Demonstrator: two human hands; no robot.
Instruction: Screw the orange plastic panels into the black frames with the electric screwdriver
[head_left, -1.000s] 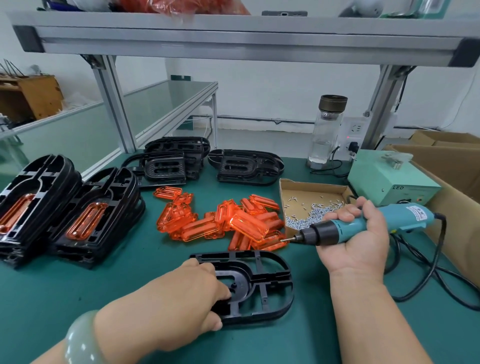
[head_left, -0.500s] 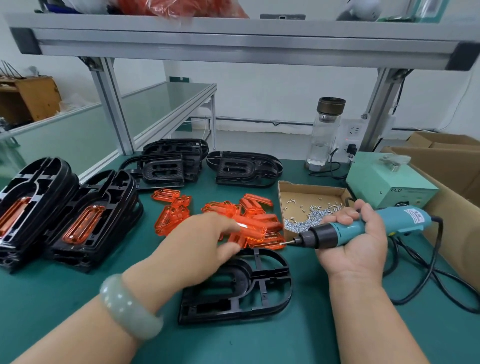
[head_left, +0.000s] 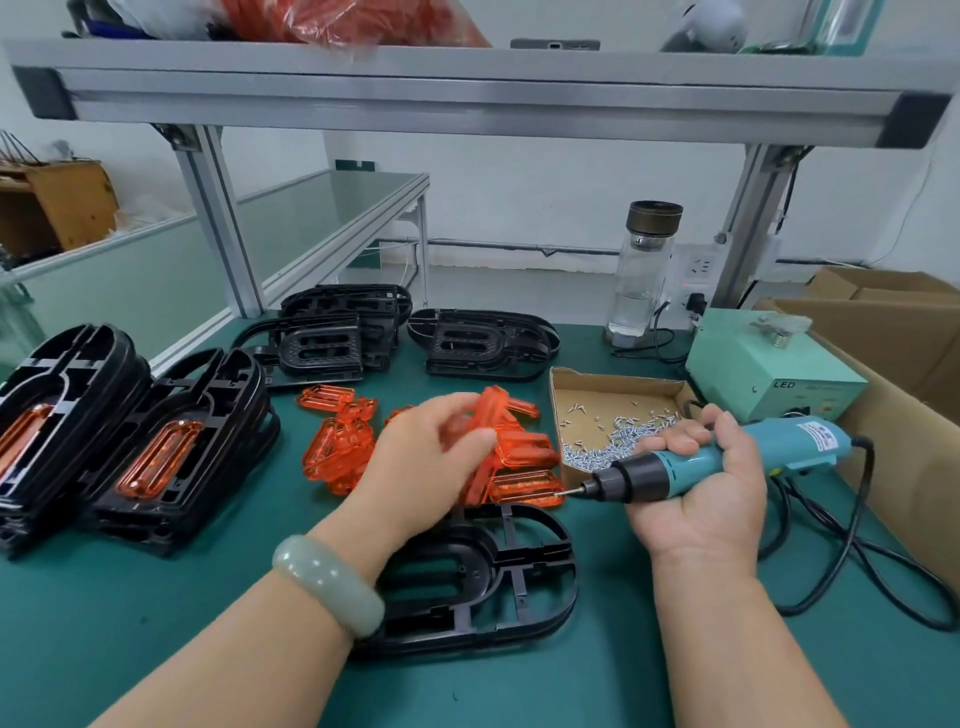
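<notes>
**Bench inspection: one bare frame in place, panel in hand, driver held**

One black frame (head_left: 498, 571) lay flat on the green mat (head_left: 156, 623) directly before the person. It was an oval moulding with ribbed webs and an open central slot, and its near-left end was hidden under the left forearm.

At 12 o'clock of it lay one loose pile of orange panels (head_left: 337, 457), translucent oblongs well over ten in number; the exact count could not be told. The left hand (head_left: 421, 462) was among them, fingers curled about one blurred raised panel (head_left: 491, 415).

At 2 o'clock the right hand (head_left: 706, 488) gripped the one electric screwdriver (head_left: 675, 470), palm up, bit pointing to 9 o'clock.

At 1 o'clock stood one cardboard tray (head_left: 613, 379) of small screws (head_left: 618, 447), too many to count.

At 9 to 10 o'clock stood two stacks of fitted frames (head_left: 171, 452) (head_left: 47, 426), orange showing in each top piece.

At 11 to 12 o'clock, further back, lay two groups of bare frames (head_left: 332, 338) (head_left: 483, 345).
</notes>
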